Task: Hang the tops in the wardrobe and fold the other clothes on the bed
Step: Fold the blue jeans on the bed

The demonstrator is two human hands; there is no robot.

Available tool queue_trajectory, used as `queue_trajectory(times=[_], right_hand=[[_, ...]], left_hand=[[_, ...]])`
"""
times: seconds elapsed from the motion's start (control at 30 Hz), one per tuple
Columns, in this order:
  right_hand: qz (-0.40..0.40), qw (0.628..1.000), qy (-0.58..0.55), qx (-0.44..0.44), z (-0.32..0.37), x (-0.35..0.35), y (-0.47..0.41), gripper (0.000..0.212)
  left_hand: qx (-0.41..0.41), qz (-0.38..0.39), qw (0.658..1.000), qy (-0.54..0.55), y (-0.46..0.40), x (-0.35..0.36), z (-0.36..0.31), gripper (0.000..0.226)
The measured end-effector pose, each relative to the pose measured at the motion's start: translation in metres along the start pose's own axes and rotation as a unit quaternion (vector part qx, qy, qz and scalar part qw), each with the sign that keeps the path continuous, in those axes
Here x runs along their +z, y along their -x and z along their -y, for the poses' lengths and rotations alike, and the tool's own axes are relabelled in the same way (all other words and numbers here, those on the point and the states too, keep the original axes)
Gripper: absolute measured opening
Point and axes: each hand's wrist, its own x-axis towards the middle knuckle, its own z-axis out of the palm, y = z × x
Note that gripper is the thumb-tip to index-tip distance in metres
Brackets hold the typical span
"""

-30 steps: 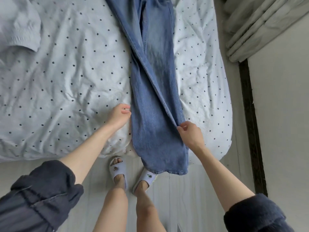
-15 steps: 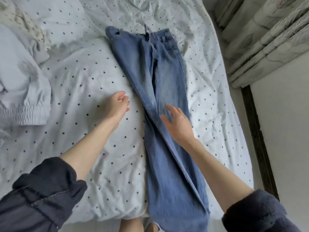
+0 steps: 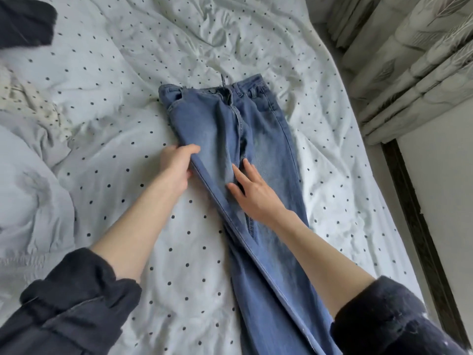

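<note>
Blue jeans point(image 3: 258, 139) lie lengthwise on the white dotted bed point(image 3: 179, 278), waistband at the far end, one leg folded over the other. My left hand point(image 3: 176, 166) grips the left folded edge at thigh height, thumb on top of the denim. My right hand point(image 3: 252, 193) rests flat on the jeans just below the crotch seam, fingers spread, holding nothing. The leg ends run out of view at the bottom.
A pale grey garment point(image 3: 23, 190) and a cream speckled cloth point(image 3: 33, 106) lie bunched at the left. A dark garment point(image 3: 24, 20) sits at the top left corner. Curtains point(image 3: 414, 60) hang at the right, beyond the bed's edge.
My view has moved up the bed from the hems to the waistband. My left hand reached onto the jeans' left edge and gripped it. My right hand slid up to the crotch.
</note>
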Motion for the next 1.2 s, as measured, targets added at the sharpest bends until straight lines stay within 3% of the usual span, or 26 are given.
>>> queue_trajectory(times=[0.13,0.23,0.33,0.43,0.53,0.6,0.63,0.77,0.83,0.9,0.97,1.07,1.2], right_hand=[[0.062,0.997,0.03,-0.02,-0.001,-0.013,0.0,0.054],[0.062,0.989,-0.127,0.031,-0.006,-0.037,-0.001,0.045],[0.019,0.917,-0.38,0.121,-0.018,-0.069,0.003,0.036],[0.005,0.854,-0.495,0.159,-0.04,-0.093,0.008,0.035],[-0.003,0.814,-0.553,0.175,-0.069,-0.108,0.01,0.042],[0.003,0.817,-0.547,0.183,-0.08,-0.11,0.01,0.041],[0.011,0.824,-0.535,0.185,-0.084,-0.109,0.011,0.04],[0.032,0.836,-0.516,0.186,-0.086,-0.101,0.008,0.034],[0.039,0.838,-0.511,0.186,-0.082,-0.099,0.002,0.026],[0.047,0.845,-0.5,0.18,-0.074,-0.096,-0.005,0.02],[0.045,0.865,-0.471,0.17,-0.063,-0.092,-0.012,0.021],[0.008,0.905,-0.393,0.162,-0.055,-0.089,-0.018,0.032],[-0.038,0.889,-0.411,0.196,-0.071,-0.094,-0.009,0.016]], left_hand=[[0.051,0.076,0.995,0.038,0.015,-0.007,-0.019,0.013],[0.143,0.076,0.987,-0.018,0.029,0.006,-0.034,0.017],[0.221,0.104,0.965,-0.095,0.036,0.042,-0.049,0.006],[0.266,0.116,0.939,-0.186,0.033,0.094,-0.051,0.035],[0.241,0.205,0.909,-0.272,0.034,0.142,-0.039,0.055],[0.216,0.247,0.886,-0.327,0.031,0.154,-0.028,0.05],[0.23,0.23,0.88,-0.347,0.028,0.153,-0.023,0.044],[0.284,0.044,0.901,-0.325,0.012,0.117,-0.019,0.035],[0.214,-0.015,0.931,-0.296,0.005,0.094,-0.017,0.032],[0.079,0.013,0.972,-0.221,0.008,0.081,-0.014,0.019],[0.006,0.073,0.982,-0.175,0.014,0.076,-0.01,0.013],[0.002,0.089,0.986,-0.141,0.013,0.074,-0.008,0.011],[-0.013,0.083,0.983,-0.166,0.01,0.075,-0.005,0.003]])
